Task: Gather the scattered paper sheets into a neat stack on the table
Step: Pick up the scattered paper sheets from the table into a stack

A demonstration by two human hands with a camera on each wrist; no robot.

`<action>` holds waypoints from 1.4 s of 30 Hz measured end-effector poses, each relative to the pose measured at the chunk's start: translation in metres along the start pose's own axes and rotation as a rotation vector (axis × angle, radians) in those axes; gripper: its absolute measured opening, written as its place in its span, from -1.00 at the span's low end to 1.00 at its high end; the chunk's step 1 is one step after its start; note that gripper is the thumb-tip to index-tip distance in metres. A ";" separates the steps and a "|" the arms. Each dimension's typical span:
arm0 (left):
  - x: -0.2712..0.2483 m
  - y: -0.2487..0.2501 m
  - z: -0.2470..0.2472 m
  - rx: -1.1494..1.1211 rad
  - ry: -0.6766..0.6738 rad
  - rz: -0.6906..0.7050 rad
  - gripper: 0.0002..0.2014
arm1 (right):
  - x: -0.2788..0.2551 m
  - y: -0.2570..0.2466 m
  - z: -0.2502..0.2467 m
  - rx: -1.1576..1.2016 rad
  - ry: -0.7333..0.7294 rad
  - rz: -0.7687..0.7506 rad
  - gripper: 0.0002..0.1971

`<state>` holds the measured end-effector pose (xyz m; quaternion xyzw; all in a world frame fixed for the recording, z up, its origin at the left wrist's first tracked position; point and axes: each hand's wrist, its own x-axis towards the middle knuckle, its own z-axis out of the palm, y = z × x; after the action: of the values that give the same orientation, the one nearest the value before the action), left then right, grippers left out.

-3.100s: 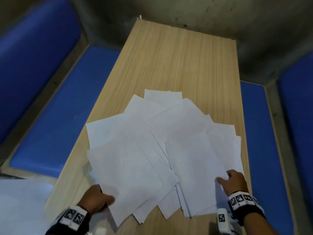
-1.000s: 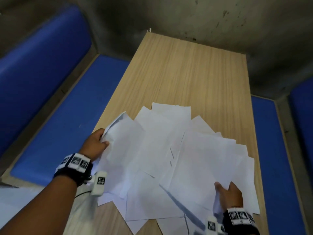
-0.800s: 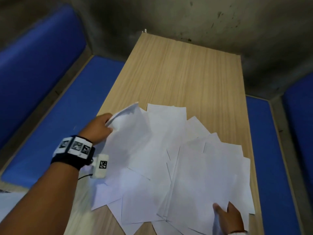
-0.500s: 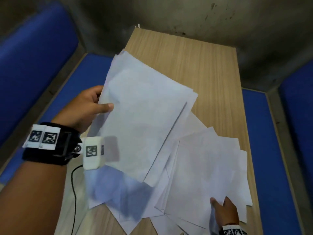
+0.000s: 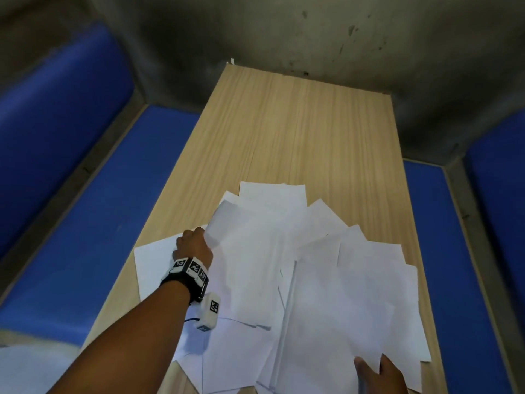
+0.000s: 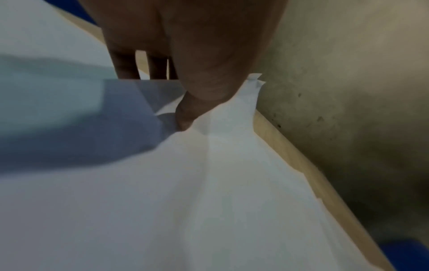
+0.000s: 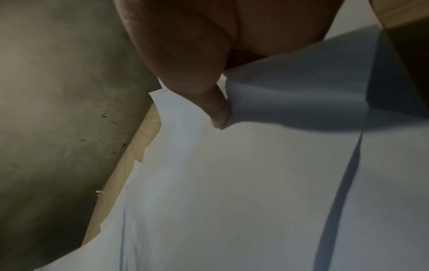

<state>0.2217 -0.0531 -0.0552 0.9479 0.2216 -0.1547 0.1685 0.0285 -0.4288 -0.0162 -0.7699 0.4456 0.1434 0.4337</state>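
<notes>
Thumb (image 6: 185,117) of the left hand (image 5: 194,245) presses down on the white paper sheets (image 5: 298,280) while the other fingers (image 6: 125,64) go under a lifted edge, so this hand pinches one sheet near the left side of the pile. In the head view the corner of that sheet stands a little up from the others, just beside the knuckles.

The right hand (image 5: 380,373) is at the near right corner of the pile. Its thumb (image 7: 218,110) lies on top of the paper and a curled edge of paper goes under the palm, so it holds a few sheets in a narrow pinch. How many sheets it holds I cannot tell.

The sheets lie spread like a fan over the near half of the wooden table (image 5: 312,123), one over another at different angles. One sheet sticks out to the left under the left forearm, and some corners hang over the near edge.

On the left wrist there is a black band with white marker squares (image 5: 190,268), and a small white block (image 5: 210,311) with a thin black cable hangs under it.

Blue padded benches (image 5: 85,223) run along both long sides of the table. A grey stained wall (image 5: 284,29) stands behind its far end.
</notes>
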 end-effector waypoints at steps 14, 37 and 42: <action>-0.027 -0.022 -0.056 -0.635 -0.177 0.099 -0.62 | -0.013 -0.014 -0.027 0.103 -0.141 -0.285 -0.69; -0.201 -0.038 -0.019 -1.361 -0.439 -0.103 -0.26 | -0.060 -0.047 0.053 0.181 -0.396 -0.545 -0.32; -0.214 -0.037 -0.056 -1.151 -0.004 0.086 -0.59 | -0.099 -0.088 0.048 0.271 -0.384 -0.763 -0.58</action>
<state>0.0337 -0.0793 0.0645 0.7116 0.2308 -0.0042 0.6636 0.0521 -0.3153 0.0637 -0.7750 0.0559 0.0538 0.6272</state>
